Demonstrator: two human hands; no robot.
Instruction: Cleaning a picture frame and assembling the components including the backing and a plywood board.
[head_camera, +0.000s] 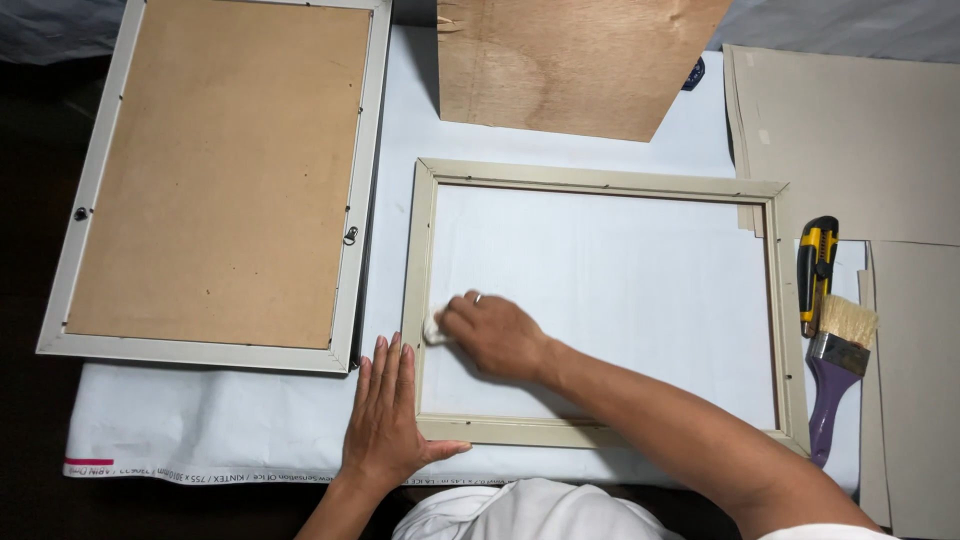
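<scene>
A beige picture frame (600, 178) lies face down on the white sheet, its inside showing a pale pane. My right hand (495, 335) is closed on a small white wad of cloth (434, 329) pressed against the pane near the frame's left rail. A ring shows on one finger. My left hand (388, 415) lies flat, fingers together, on the white sheet at the frame's lower left corner, with the thumb along the bottom rail.
A second, silver frame with a brown backing board (220, 170) lies at the left. A thin plywood sheet (575, 60) sits at the top. Grey cardboard sheets (850, 130), a yellow utility knife (815, 270) and a purple-handled brush (838, 375) are at the right.
</scene>
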